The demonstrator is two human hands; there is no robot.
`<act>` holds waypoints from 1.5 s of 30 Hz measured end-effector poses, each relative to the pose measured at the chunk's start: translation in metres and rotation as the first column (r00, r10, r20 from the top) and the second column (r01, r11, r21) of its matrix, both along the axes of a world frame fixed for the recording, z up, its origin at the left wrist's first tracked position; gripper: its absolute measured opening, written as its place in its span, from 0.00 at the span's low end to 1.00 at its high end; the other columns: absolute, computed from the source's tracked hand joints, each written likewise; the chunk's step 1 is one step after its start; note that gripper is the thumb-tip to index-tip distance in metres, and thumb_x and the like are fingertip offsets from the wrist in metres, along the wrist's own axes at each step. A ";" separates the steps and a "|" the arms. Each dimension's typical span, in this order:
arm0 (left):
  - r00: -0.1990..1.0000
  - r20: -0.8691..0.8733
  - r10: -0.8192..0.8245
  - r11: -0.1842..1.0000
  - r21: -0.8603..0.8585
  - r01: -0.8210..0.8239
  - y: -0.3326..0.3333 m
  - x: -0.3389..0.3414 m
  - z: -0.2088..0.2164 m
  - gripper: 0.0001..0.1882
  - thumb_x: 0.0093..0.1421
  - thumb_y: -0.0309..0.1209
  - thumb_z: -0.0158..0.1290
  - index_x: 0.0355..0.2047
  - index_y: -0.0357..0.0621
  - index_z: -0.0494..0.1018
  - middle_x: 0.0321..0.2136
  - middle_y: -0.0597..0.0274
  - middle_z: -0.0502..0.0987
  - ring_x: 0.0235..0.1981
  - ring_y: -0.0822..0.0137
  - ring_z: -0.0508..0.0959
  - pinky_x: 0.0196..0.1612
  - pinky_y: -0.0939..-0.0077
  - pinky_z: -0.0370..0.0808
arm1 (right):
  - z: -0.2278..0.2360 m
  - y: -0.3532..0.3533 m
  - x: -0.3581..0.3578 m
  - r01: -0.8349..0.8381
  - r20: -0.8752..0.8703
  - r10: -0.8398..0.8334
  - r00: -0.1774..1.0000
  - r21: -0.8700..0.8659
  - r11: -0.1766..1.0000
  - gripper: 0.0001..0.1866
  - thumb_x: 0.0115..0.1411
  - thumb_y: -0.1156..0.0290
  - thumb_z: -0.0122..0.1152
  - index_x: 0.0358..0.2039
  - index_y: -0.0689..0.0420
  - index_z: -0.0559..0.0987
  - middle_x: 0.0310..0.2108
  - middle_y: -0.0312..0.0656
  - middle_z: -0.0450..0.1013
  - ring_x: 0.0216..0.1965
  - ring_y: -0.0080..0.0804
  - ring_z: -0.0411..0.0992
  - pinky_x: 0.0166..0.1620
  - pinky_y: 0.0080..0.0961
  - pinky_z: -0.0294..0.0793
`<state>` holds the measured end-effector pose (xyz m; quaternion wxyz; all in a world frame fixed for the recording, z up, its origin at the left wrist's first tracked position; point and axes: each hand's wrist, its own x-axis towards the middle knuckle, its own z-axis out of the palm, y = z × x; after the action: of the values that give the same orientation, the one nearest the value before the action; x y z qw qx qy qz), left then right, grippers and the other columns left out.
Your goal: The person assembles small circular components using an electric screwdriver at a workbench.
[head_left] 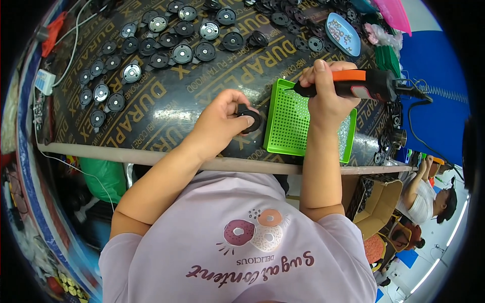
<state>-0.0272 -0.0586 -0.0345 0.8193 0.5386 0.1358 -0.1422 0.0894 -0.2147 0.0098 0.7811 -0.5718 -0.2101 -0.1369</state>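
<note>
My left hand [214, 123] is closed around a small round black plastic part [250, 121], its thumb lying on top. It is held just above the table, left of a green perforated tray [271, 118]. In my right hand [331, 96] is a black and orange electric screwdriver [369, 85], lying nearly level with its tip pointing left. That tip is over the tray's far left corner, apart from the black part. Small silvery pieces, apparently screws [344, 134], lie in the tray's right side, partly hidden by my right forearm.
Many round black parts [182, 53], some with silvery discs, are spread over the dark printed table [202, 81]. A light blue dish [353, 49] of small pieces stands at the far right. A coiled cord [444, 92] trails from the screwdriver. At right are a cardboard box [376, 204] and another person [417, 197].
</note>
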 end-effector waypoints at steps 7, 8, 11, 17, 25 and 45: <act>0.989 -0.146 0.001 0.996 -0.091 -0.015 -0.004 0.005 -0.003 0.17 0.58 0.21 0.51 0.48 0.39 0.61 0.37 0.54 0.76 0.33 0.63 0.81 0.33 0.75 0.80 | -0.004 0.001 0.001 0.024 -0.033 -0.025 0.999 -0.006 1.000 0.09 0.51 0.85 0.63 0.25 0.62 0.71 0.19 0.39 0.71 0.16 0.24 0.70 0.22 0.20 0.71; 0.988 -0.153 -0.009 0.996 -0.085 -0.004 -0.005 0.005 -0.004 0.18 0.59 0.21 0.51 0.49 0.38 0.61 0.37 0.54 0.76 0.32 0.62 0.81 0.32 0.75 0.81 | -0.004 0.001 0.001 0.041 -0.040 -0.041 0.998 -0.015 0.999 0.09 0.51 0.85 0.63 0.24 0.62 0.71 0.19 0.39 0.71 0.16 0.24 0.70 0.22 0.20 0.71; 0.984 -0.172 -0.051 0.991 -0.131 0.028 -0.003 0.007 -0.004 0.20 0.60 0.23 0.50 0.53 0.35 0.62 0.37 0.52 0.76 0.32 0.62 0.81 0.32 0.76 0.80 | -0.004 0.001 0.001 0.057 -0.047 -0.058 0.997 -0.022 0.998 0.08 0.51 0.85 0.63 0.23 0.62 0.71 0.18 0.38 0.71 0.16 0.24 0.70 0.22 0.19 0.71; 0.981 -0.183 -0.063 0.994 -0.102 0.045 -0.004 0.007 -0.005 0.19 0.60 0.23 0.50 0.51 0.32 0.65 0.37 0.51 0.78 0.33 0.64 0.81 0.32 0.78 0.80 | -0.005 0.002 0.001 0.047 -0.039 -0.049 0.998 -0.029 0.998 0.08 0.51 0.85 0.63 0.24 0.63 0.72 0.18 0.39 0.71 0.16 0.24 0.70 0.21 0.19 0.70; 0.983 -0.177 -0.043 0.997 -0.078 0.030 -0.005 0.006 -0.005 0.18 0.60 0.23 0.51 0.51 0.32 0.66 0.36 0.52 0.77 0.32 0.64 0.81 0.30 0.79 0.80 | 0.008 -0.003 -0.004 0.022 -0.038 -0.019 0.999 0.056 0.998 0.10 0.52 0.84 0.63 0.30 0.60 0.70 0.20 0.41 0.70 0.17 0.27 0.69 0.24 0.25 0.72; 0.982 -0.181 -0.051 0.997 -0.068 0.039 -0.004 0.006 -0.005 0.16 0.60 0.24 0.51 0.49 0.35 0.69 0.38 0.55 0.77 0.30 0.67 0.81 0.30 0.79 0.81 | 0.010 0.013 -0.046 -0.297 -0.054 0.297 0.953 0.010 0.955 0.15 0.49 0.90 0.59 0.31 0.59 0.66 0.22 0.43 0.70 0.19 0.25 0.70 0.25 0.22 0.74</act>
<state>-0.0209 -0.0630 -0.0393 0.8168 0.4998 0.1936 -0.2136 0.0434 -0.2014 0.0198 0.7987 -0.5368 -0.2719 -0.0025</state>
